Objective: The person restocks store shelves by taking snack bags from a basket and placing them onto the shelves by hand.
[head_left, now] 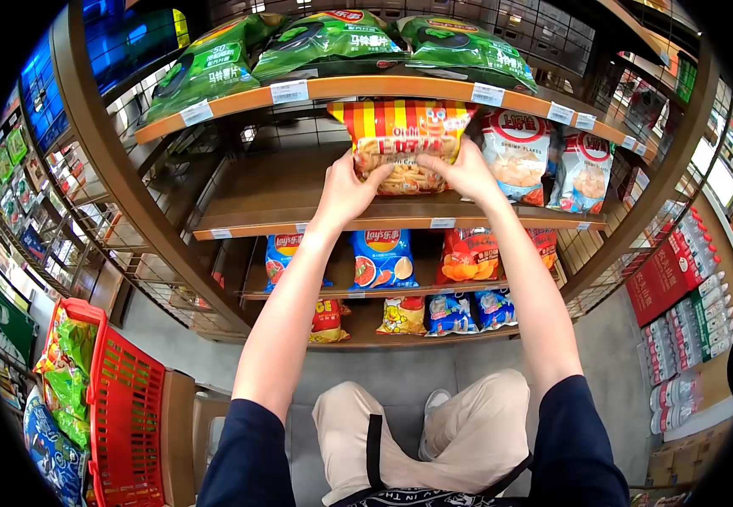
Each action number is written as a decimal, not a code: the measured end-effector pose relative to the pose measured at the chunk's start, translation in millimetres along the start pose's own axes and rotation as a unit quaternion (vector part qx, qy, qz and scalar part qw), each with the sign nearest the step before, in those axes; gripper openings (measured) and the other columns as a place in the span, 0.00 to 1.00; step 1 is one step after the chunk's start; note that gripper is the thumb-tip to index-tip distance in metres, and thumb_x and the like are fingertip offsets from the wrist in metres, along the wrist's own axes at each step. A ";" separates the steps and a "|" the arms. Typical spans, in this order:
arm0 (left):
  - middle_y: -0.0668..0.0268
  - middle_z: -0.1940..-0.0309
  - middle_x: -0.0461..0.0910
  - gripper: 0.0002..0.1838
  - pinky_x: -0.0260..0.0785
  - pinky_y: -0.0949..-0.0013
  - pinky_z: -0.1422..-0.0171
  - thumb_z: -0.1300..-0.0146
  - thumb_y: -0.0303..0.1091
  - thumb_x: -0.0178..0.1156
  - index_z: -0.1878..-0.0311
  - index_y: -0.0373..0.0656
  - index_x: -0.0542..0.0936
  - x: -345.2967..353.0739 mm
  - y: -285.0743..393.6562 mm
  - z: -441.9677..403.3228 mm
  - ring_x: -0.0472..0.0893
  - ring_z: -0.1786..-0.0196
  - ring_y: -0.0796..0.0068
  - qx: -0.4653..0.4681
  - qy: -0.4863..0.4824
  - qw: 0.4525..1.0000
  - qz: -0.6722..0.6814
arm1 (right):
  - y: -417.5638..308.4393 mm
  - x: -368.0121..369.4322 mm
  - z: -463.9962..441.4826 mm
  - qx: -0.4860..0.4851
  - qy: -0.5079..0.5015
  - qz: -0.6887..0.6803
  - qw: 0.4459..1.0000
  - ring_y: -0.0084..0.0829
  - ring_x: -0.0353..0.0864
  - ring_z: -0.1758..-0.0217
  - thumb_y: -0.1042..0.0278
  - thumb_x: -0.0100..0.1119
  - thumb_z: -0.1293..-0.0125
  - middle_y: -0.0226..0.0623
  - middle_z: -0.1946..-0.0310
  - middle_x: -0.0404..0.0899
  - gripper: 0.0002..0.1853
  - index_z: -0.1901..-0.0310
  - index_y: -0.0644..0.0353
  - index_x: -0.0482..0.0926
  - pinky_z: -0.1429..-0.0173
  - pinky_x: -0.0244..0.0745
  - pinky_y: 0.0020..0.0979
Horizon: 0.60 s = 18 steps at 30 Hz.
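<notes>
You hold the snack bag (407,139) upright with both hands, in the gap between the upper shelf (421,89) and the middle shelf (269,182). Taking the bag as your clock's centre, your left hand (349,190) grips its eight o'clock edge and your right hand (466,176) its four o'clock edge. Each thumb presses the front and the bag is pinched between thumbs and fingers (most of the fingers are hidden behind it, so you cannot tell how they are spread).

The bag's top overlaps the upper shelf's front edge at twelve o'clock; whether they touch, you cannot tell. At three o'clock the shrimp flakes (516,156) stand just beside your right hand, leaving little room. Your wider room runs toward nine o'clock, along the brown board to the post (134,194). The green bags (332,46) lie at eleven, the blue Lay's (381,260) stand at six below the middle shelf's lip, and the red basket (130,406) sits between seven and eight, well apart.
</notes>
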<state>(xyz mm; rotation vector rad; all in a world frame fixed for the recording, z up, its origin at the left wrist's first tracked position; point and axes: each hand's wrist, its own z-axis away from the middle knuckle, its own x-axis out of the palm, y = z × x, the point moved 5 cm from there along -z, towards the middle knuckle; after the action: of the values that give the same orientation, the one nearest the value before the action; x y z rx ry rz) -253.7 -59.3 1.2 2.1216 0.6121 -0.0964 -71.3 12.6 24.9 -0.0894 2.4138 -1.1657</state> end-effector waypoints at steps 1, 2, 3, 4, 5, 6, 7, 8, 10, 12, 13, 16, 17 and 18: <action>0.53 0.61 0.84 0.20 0.73 0.67 0.50 0.40 0.39 0.66 0.54 0.30 0.78 -0.7 -5.6 -3.7 0.83 0.56 0.69 -0.012 0.006 1.000 -0.023 | 2.8 0.8 -5.7 -0.005 0.006 -0.001 1.000 0.29 0.80 0.48 0.66 0.70 0.43 0.41 0.52 0.81 0.25 0.46 0.65 0.72 0.43 0.73 0.33; 0.53 0.61 0.84 0.20 0.73 0.67 0.50 0.40 0.39 0.66 0.54 0.30 0.78 -0.7 -7.9 -7.4 0.83 0.56 0.69 -0.012 0.005 1.000 -0.023 | 4.1 1.5 -9.9 -0.005 0.006 -0.001 1.000 0.29 0.80 0.48 0.66 0.70 0.43 0.41 0.52 0.81 0.25 0.46 0.65 0.72 0.43 0.73 0.33; 0.52 0.61 0.84 0.22 0.73 0.67 0.50 0.40 0.42 0.65 0.54 0.30 0.78 0.6 -8.4 -11.3 0.84 0.57 0.68 -0.027 -0.004 0.999 -0.029 | 7.2 1.1 -14.1 0.015 0.010 0.002 1.000 0.29 0.80 0.48 0.65 0.70 0.43 0.40 0.51 0.81 0.25 0.46 0.65 0.73 0.43 0.72 0.33; 0.51 0.61 0.84 0.23 0.73 0.67 0.50 0.40 0.44 0.64 0.55 0.30 0.79 2.3 -8.7 -15.2 0.84 0.57 0.67 -0.043 -0.013 0.998 -0.034 | 9.5 0.2 -18.4 0.036 0.014 0.005 0.999 0.29 0.80 0.48 0.64 0.69 0.42 0.40 0.51 0.82 0.25 0.46 0.66 0.73 0.43 0.72 0.33; 0.50 0.61 0.84 0.26 0.73 0.64 0.48 0.38 0.48 0.62 0.54 0.30 0.78 4.8 -8.3 -19.5 0.84 0.55 0.61 -0.057 -0.021 0.995 -0.076 | 15.1 -0.7 -23.8 0.034 0.011 -0.008 0.999 0.30 0.80 0.49 0.62 0.68 0.41 0.41 0.51 0.81 0.24 0.45 0.66 0.74 0.43 0.72 0.32; 0.50 0.61 0.84 0.26 0.73 0.64 0.48 0.38 0.48 0.62 0.54 0.30 0.78 10.8 -11.5 -23.5 0.84 0.55 0.61 -0.056 -0.021 0.995 -0.075 | 17.1 -1.0 -26.3 0.034 0.012 -0.007 0.999 0.30 0.80 0.49 0.62 0.68 0.41 0.41 0.51 0.81 0.24 0.45 0.66 0.74 0.43 0.72 0.32; 0.49 0.62 0.84 0.27 0.73 0.62 0.48 0.38 0.49 0.61 0.53 0.29 0.77 15.2 -16.6 -26.7 0.84 0.55 0.57 -0.056 0.009 0.994 -0.097 | 19.7 -1.9 -28.0 0.053 0.027 -0.020 0.998 0.31 0.80 0.48 0.61 0.67 0.40 0.42 0.50 0.81 0.24 0.45 0.66 0.74 0.43 0.72 0.32; 0.48 0.62 0.83 0.28 0.72 0.60 0.47 0.38 0.50 0.60 0.52 0.29 0.76 17.5 -22.0 -28.9 0.83 0.54 0.54 -0.056 0.040 0.990 -0.119 | 22.4 -2.2 -29.6 0.073 0.042 -0.032 0.996 0.32 0.80 0.48 0.60 0.66 0.39 0.43 0.50 0.81 0.25 0.45 0.66 0.75 0.43 0.71 0.33; 0.46 0.57 0.82 0.33 0.71 0.59 0.44 0.38 0.52 0.60 0.47 0.27 0.72 21.3 -25.4 -25.2 0.81 0.50 0.51 -0.091 0.025 0.989 -0.112 | 0.7 1.0 -20.5 0.079 0.089 0.052 0.992 0.37 0.79 0.47 0.54 0.65 0.39 0.48 0.50 0.80 0.28 0.45 0.68 0.74 0.41 0.70 0.34; 0.42 0.51 0.78 0.39 0.69 0.60 0.41 0.42 0.55 0.63 0.44 0.26 0.67 23.1 -27.0 -15.7 0.79 0.45 0.50 -0.071 0.034 0.992 -0.094 | 29.9 2.7 -30.2 0.090 0.130 0.093 0.983 0.41 0.79 0.44 0.52 0.65 0.40 0.52 0.49 0.79 0.31 0.44 0.70 0.71 0.40 0.70 0.35; 0.40 0.47 0.76 0.43 0.68 0.60 0.38 0.45 0.57 0.65 0.42 0.26 0.65 23.9 -26.0 -14.4 0.76 0.42 0.49 -0.075 0.007 0.990 -0.116 | 31.8 4.0 -26.8 0.070 0.146 0.061 0.985 0.45 0.78 0.44 0.49 0.64 0.40 0.55 0.49 0.78 0.34 0.43 0.71 0.68 0.40 0.70 0.36; 0.41 0.48 0.76 0.43 0.68 0.60 0.38 0.46 0.57 0.66 0.43 0.26 0.66 23.2 -23.2 -15.6 0.77 0.42 0.49 -0.084 -0.003 0.986 -0.142 | 29.2 7.9 -10.0 0.032 0.182 0.037 0.982 0.48 0.80 0.47 0.48 0.63 0.40 0.58 0.52 0.79 0.38 0.40 0.72 0.64 0.43 0.72 0.37; 0.41 0.49 0.77 0.42 0.68 0.59 0.39 0.45 0.58 0.65 0.44 0.27 0.67 21.4 -22.3 -16.3 0.77 0.43 0.48 -0.083 -0.001 0.984 -0.160 | 29.4 10.6 -6.3 0.027 0.188 0.050 0.981 0.49 0.80 0.47 0.48 0.63 0.40 0.60 0.53 0.79 0.40 0.39 0.73 0.61 0.44 0.73 0.37; 0.41 0.49 0.77 0.42 0.68 0.59 0.39 0.45 0.58 0.65 0.44 0.27 0.67 21.2 -21.6 -16.4 0.77 0.43 0.48 -0.081 -0.001 0.983 -0.162 | 26.9 12.6 -1.7 0.031 0.189 0.060 0.980 0.51 0.80 0.46 0.48 0.63 0.39 0.61 0.53 0.79 0.41 0.38 0.75 0.59 0.43 0.73 0.37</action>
<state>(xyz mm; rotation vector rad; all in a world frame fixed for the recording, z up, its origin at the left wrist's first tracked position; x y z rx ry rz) -247.6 -27.9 -11.5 1.8500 0.9279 -0.2221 -79.6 27.9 0.7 0.3212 2.6563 -1.2965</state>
